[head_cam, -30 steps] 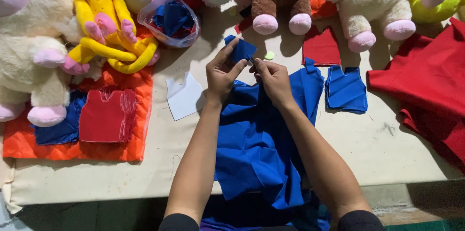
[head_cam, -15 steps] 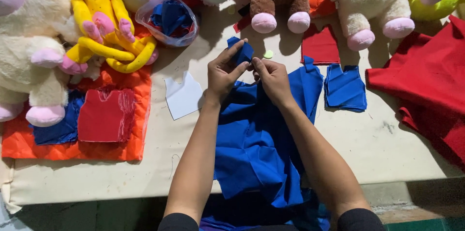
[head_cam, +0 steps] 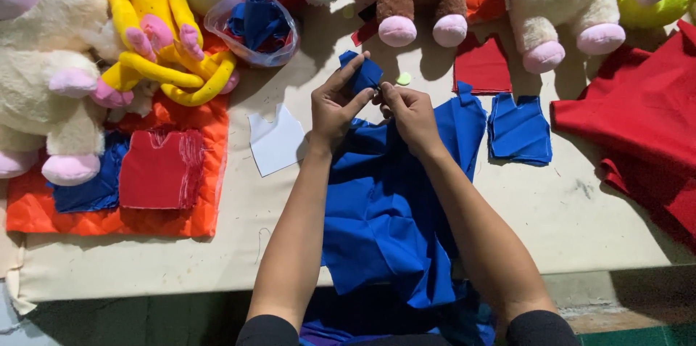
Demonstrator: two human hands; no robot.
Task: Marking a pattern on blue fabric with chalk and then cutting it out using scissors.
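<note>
the person's left hand [head_cam: 335, 108] is pinching a small blue fabric piece [head_cam: 362, 72] btwn thumb & fingers; the piece is sticking up toward 1 o'clock from the fingertips. right hand [head_cam: 409, 110] is closing fingers on its edge from 3 o'clock, w/ both hands about equally near. big blue cloth [head_cam: 384, 223] is trailing toward 6 o'clock over the table [head_cam: 580, 223].

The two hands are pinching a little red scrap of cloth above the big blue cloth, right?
Not quite. The head view shows the left hand and right hand pinching a small blue scrap, not red, above the big blue cloth.
</note>
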